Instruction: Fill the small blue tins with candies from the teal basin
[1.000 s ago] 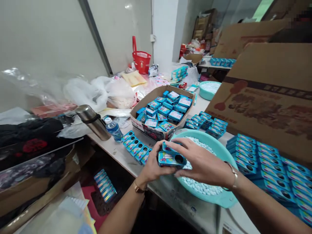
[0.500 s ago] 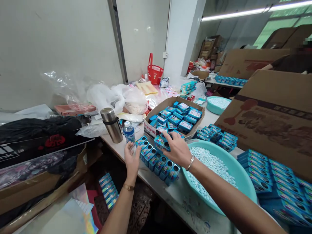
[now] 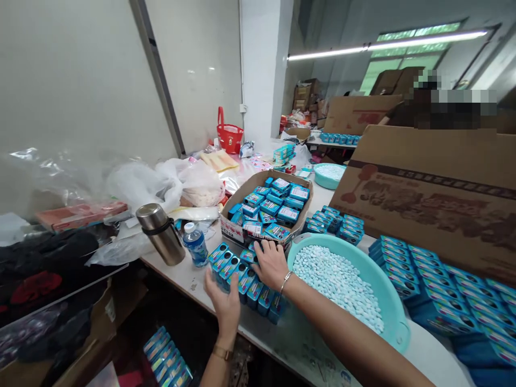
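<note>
My right hand (image 3: pixel 272 265) grips a small blue box (image 3: pixel 247 256) between thumb and fingers, right behind a row of like boxes. That row of blue boxes (image 3: pixel 253 290), each with a dark round hole on top, stands along the table's near edge. In front of the row, my left hand (image 3: pixel 224 301) is open, thumb and fingers apart, with nothing in it. Behind my right hand is a cardboard carton (image 3: pixel 233 232) of jumbled blue boxes (image 3: pixel 269 207). A turquoise basin (image 3: pixel 397 306) of pale tablets (image 3: pixel 341 285) sits right of my hand.
A steel flask (image 3: pixel 163 236) and a water bottle (image 3: pixel 195 246) stand left of the row. More blue boxes (image 3: pixel 427 274) are stacked at right, before a large cardboard sheet (image 3: pixel 423 183). Plastic bags (image 3: pixel 161 183) lie at the back left. A person (image 3: pixel 439 107) is beyond the cardboard.
My right hand has brought the blue box from the carton's front towards the row. My left hand has come nearer to me and lower. The view has turned to the right.
</note>
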{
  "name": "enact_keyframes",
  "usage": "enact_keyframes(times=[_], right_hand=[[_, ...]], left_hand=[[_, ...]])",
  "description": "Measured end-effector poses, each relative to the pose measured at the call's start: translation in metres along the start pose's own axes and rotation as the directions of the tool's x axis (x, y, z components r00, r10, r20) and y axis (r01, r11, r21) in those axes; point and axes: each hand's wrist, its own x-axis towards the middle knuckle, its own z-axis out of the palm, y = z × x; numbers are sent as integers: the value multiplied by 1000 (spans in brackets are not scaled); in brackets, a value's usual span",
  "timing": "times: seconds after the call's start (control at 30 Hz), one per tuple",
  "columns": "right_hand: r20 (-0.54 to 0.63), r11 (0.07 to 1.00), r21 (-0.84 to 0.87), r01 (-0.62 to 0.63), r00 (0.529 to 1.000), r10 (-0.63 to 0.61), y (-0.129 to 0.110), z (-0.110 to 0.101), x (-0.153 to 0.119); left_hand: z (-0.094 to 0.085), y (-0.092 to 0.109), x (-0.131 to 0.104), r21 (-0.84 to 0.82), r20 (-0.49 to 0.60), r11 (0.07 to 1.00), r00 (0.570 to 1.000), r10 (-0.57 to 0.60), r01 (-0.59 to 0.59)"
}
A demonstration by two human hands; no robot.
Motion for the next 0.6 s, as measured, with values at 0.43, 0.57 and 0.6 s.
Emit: enact_keyframes(times=[0.43,0.57,0.6], right_hand=[[-206,936,350,-37,972,115,102,-25,-101],[-176,916,385,-112,966,192,142,-17,-131],[-176,915,383,-127,962,207,153,-13,-138]], left_hand=[[160,111,226,498,755,551,647,103,-669],[220,89,228,583,806,317,580,-112,-748],[228,81,226,600,798,287,585,-145,-747]])
